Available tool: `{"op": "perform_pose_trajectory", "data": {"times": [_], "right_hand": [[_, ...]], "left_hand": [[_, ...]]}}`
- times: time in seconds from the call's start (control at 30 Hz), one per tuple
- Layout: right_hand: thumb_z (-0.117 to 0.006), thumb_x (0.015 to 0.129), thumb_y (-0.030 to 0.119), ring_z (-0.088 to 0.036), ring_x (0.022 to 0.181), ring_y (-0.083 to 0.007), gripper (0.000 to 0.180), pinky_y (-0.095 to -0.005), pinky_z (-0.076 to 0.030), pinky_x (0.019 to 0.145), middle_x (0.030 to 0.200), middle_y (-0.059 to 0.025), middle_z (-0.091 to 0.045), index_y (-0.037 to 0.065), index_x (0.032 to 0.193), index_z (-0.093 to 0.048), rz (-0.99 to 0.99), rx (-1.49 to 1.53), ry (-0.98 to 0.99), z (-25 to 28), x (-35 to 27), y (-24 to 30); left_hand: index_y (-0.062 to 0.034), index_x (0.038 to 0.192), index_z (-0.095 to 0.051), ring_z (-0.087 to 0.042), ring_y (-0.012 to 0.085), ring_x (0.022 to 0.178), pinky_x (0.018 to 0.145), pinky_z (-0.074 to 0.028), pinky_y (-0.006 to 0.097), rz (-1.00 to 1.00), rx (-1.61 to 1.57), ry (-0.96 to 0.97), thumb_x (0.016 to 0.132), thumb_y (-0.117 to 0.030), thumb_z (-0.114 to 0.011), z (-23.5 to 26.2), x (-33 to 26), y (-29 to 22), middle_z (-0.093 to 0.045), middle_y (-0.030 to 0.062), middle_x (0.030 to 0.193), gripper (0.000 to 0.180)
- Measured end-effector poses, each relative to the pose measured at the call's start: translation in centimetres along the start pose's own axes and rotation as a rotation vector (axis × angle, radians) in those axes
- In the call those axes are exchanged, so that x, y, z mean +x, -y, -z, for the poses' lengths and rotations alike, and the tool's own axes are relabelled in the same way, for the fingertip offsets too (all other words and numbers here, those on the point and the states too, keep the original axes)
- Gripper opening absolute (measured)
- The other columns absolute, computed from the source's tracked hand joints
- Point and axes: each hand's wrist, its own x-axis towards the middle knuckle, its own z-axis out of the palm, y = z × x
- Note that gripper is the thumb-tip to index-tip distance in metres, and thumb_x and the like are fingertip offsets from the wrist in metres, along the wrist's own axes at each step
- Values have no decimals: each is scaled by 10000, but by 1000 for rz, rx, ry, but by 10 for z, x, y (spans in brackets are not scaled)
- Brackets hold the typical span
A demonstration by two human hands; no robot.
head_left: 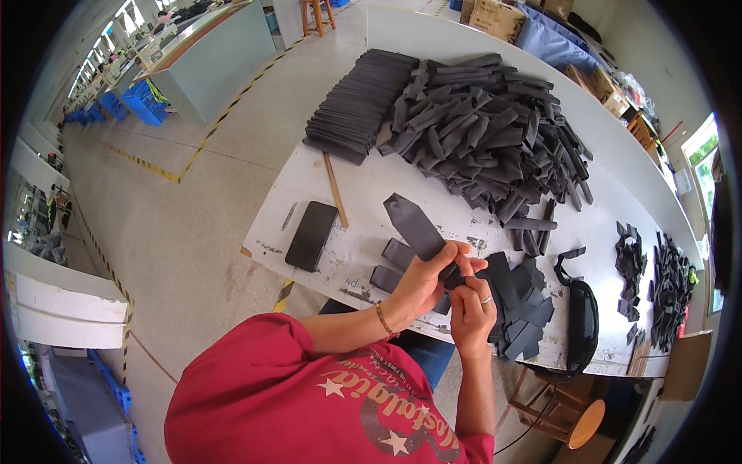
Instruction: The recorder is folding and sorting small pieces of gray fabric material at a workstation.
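2 hands [423, 283] [473, 311] gripping 1 dark strip [417, 230], dark tubes [487, 131] heaped beyond

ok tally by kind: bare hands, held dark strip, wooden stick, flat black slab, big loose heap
Bare hands (left hand, right hand): 2
Held dark strip: 1
Wooden stick: 1
Flat black slab: 1
Big loose heap: 1
Total: 6

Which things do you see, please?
Held piece: one, dark grey, in both hands
Loose pieces: many, dark grey, far tabletop
Stacked pieces: many, dark grey, beside those
Flat pieces: many, black, right of hands
Phone-like slab: one, black, table's left
Stick: one, tan, beside slab
Mesh item: one, black, table's right
Table: one, white, centre
Stools: two, brown, top, lower right
Crates: several, blue, upper left
Boxes: several, brown, upper right
Left hand, right hand: two, bare, centre
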Motion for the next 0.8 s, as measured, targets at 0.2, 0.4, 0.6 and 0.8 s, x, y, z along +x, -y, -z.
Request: {"op": "perform_pose_trajectory", "data": {"times": [0.2, 0.4, 0.6, 0.8], "right_hand": [[-692, 726, -84, -637, 789, -321, 175, -367, -510, 655, 957, -143, -626, 4, 841, -594, -24, 27, 30, -1, 1, 0], [-686, 730, -87, -642, 811, -328, 170, -370, -514, 673, 975, -151, -631, -2, 850, -600, -56, 24, 48, -3, -1, -1], [-695, 748, -75, -636, 779, -290, 159, -350, -510, 665, 979, -145, -631, -9, 856, -599, -53, 28, 9, -9, -3, -4], [-734, 805, 2, -536, 845, -122, 155, -250, -438, 742, 986, -39, -579, 6, 809, -579, -746, 816, -221, -31, 1, 9]], "left_hand": [[-17, 1062, -608, -643, 289, 1047, 954, -479, 394, 40, -55, 25, 996, -257, -548, -2, -3, 2, -641, 77, 809, 256], [-12, 1053, -608, -631, 291, 1080, 971, -470, 389, 65, -68, 25, 997, -254, -546, 4, 0, 5, -646, 80, 817, 256], [-4, 1096, -615, -621, 294, 1107, 982, -465, 395, 103, 5, 36, 994, -271, -549, 12, 3, -1, -670, 96, 874, 294], [7, 1202, -594, -567, 296, 1199, 1043, -426, 424, 26, 178, 62, 1014, -318, -485, 5, 11, -6, -675, 133, 1006, 391]]}}
